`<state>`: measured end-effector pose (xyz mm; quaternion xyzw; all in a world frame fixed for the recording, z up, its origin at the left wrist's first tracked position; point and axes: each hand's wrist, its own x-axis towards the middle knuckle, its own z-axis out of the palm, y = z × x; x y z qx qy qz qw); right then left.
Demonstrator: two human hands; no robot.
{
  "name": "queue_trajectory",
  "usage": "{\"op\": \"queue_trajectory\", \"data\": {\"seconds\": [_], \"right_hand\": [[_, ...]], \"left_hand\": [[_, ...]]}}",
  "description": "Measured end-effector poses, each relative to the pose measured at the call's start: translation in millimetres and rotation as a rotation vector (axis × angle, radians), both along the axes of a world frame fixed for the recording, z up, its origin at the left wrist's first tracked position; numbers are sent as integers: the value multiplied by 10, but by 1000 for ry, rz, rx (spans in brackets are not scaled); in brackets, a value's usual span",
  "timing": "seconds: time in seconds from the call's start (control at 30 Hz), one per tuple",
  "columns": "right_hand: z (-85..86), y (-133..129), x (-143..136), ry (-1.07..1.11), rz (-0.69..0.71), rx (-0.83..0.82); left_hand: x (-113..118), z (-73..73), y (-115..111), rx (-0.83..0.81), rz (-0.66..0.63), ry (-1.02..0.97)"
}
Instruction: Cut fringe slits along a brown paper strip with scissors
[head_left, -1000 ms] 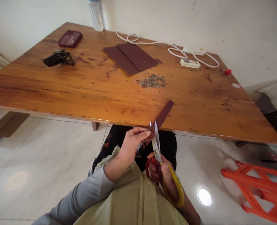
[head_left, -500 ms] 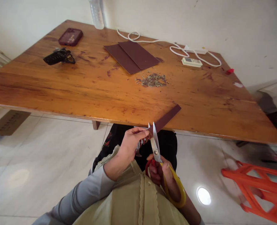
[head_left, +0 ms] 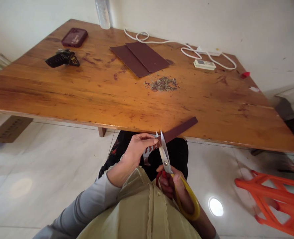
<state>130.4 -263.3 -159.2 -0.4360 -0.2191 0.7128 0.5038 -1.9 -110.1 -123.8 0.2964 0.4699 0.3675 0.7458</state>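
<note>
A long strip of dark red-brown sandpaper or card (head_left: 181, 129) reaches over the table's front edge. My left hand (head_left: 136, 149) pinches its near end between thumb and fingers, and below them hangs a fringed part with several cuts. In my right hand (head_left: 171, 183) is a pair of scissors (head_left: 165, 156) with one yellow and one red handle loop. Their blades stand slightly apart across the strip, just right of my left fingertips. On the table (head_left: 92, 96), two larger sheets of the same brown material (head_left: 147, 60) overlap behind a small heap of shredded bits (head_left: 163, 84).
At the back left lie a dark red phone case (head_left: 74, 37) and a black bundled object (head_left: 62, 58). A clear bottle (head_left: 102, 15) stands by the wall. A white cord (head_left: 159, 42) and a remote control (head_left: 204, 64) lie at the back right. An orange stool (head_left: 273, 192) is on the floor.
The strip's far end has swung right and slightly down. The scissor blades have come closer together over the strip. My left hand has shifted a little left.
</note>
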Motion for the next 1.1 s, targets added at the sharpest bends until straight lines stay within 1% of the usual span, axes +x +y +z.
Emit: {"op": "queue_trajectory", "data": {"seconds": [0.2, 0.33, 0.43, 0.6, 0.77, 1.1], "right_hand": [[5, -15, 43, -20, 36, -7], [-6, -11, 60, -79, 39, 11], [9, 2, 57, -104, 43, 8], [6, -4, 44, -72, 33, 32], [-10, -24, 71, -62, 57, 54], [53, -21, 151, -88, 112, 55]], "left_hand": [[-36, 3, 23, 23, -46, 61], [-44, 28, 23, 59, -51, 57], [-51, 53, 23, 55, -62, 53], [-75, 70, 25, 14, -114, 48], [-88, 70, 29, 53, -139, 97], [-107, 175, 80, 85, -202, 190]]}}
